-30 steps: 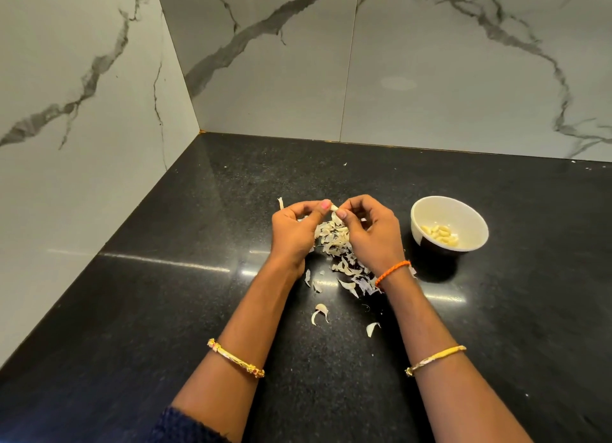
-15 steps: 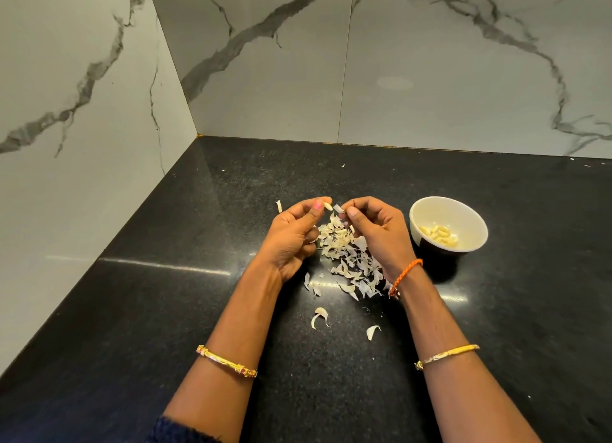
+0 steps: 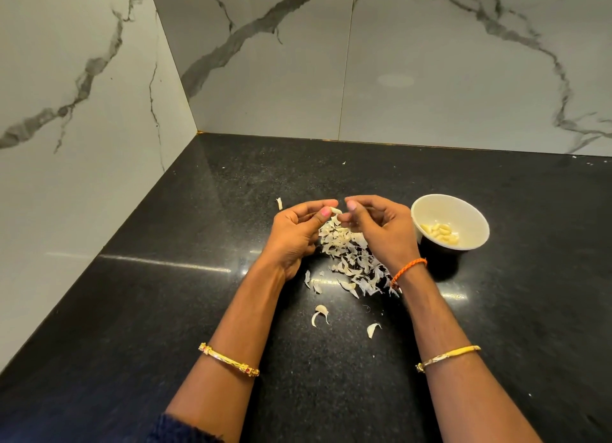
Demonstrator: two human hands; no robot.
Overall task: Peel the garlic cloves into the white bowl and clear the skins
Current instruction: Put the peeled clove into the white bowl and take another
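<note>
**Two hands peeling garlic over a pile of skins, white bowl to the right**

On a black speckled bench (image 3: 165, 310) set against marble-patterned walls, two hands meet near the middle of the view. The left hand (image 3: 293, 235) pinches a small pale garlic clove (image 3: 335, 210) between thumb and fingertip. The right hand (image 3: 381, 230) has its fingers curled, thumb and fingertips drawn together just beside the clove; whether they grip a scrap of skin cannot be told. Directly under and between the hands lies a loose pile of papery skins (image 3: 351, 257) on the bench, with a few stray pieces nearer the person and one lone piece left of the left hand. Just right of the right hand stands the white bowl (image 3: 463, 207), upright, holding a small cluster of peeled cloves (image 3: 440, 232) on its bottom. Each forearm wears a gold bangle, and the right wrist an orange thread
</note>
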